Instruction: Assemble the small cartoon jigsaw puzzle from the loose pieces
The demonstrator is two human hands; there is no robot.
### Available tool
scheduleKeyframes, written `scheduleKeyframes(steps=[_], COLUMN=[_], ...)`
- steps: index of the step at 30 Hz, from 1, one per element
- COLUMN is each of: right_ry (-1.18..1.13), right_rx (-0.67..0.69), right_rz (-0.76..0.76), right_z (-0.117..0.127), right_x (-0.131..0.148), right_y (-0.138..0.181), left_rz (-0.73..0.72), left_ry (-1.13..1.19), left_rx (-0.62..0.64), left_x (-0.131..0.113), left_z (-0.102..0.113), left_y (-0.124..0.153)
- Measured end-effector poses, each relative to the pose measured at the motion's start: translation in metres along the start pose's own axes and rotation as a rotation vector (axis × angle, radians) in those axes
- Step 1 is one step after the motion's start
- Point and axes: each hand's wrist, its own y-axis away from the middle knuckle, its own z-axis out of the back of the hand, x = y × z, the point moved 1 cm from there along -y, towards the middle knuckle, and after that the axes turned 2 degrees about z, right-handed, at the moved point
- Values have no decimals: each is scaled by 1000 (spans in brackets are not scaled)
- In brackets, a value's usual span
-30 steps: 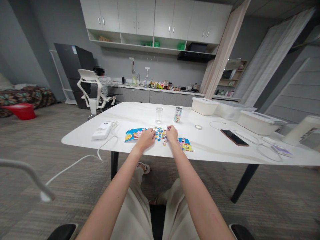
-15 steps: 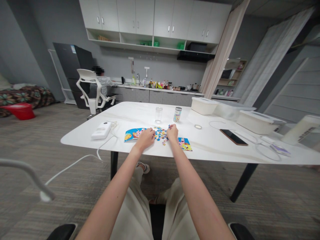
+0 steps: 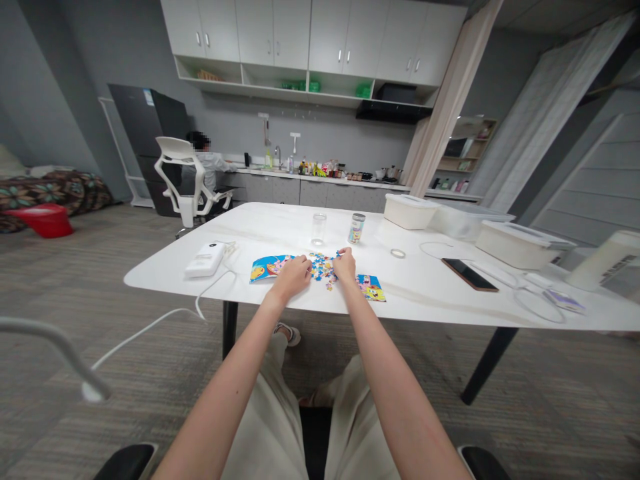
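A loose heap of small jigsaw puzzle pieces [image 3: 323,266], mostly blue with yellow and white, lies on the white table between my hands. My left hand [image 3: 296,272] rests at the heap's left side with fingers curled down; whatever is under its fingertips is hidden. On the right, my right hand [image 3: 344,265] is closed in a pinch, a small blue puzzle piece [image 3: 339,253] showing at its fingertips. A colourful cartoon picture sheet [image 3: 267,267] reaches out from behind my left hand. Another printed cartoon part [image 3: 371,288] lies beside my right wrist.
Behind the heap stand a clear jar [image 3: 319,229] and a printed can [image 3: 357,228], with a ring-shaped lid [image 3: 398,253] nearby. A white power box [image 3: 206,260] with cables is left; a phone [image 3: 470,275] and storage boxes [image 3: 410,211] are right. A person [image 3: 210,167] sits farther back.
The whole view has shifted very slightly. Both hands stay in nearly the same places by the puzzle pieces, with only slight finger movement.
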Motion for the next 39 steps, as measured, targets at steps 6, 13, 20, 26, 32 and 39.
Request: scheduleKeyframes(steps=[6,13,20,26,32,39], right_ry=[3,-8,56,87,209,225], right_rx=[17,19,-19,5,57,67], right_rz=[8,16,6,35,49,56], right_z=[0,1,2,2,-1,-2], right_x=[1,-3,-3,-1,-2,-5], right_y=[1,1,1,2,5,4], left_rz=[-10,-9,-6,4,-7,8], left_ry=[-30,-25,14,29,6,25], left_rx=[13,12,2,2,7,14], left_x=[0,0,1,1,2,1], left_z=[0,-1,-1,-1,-2,-1], left_y=[-1,0,-1,-1,-1,-1])
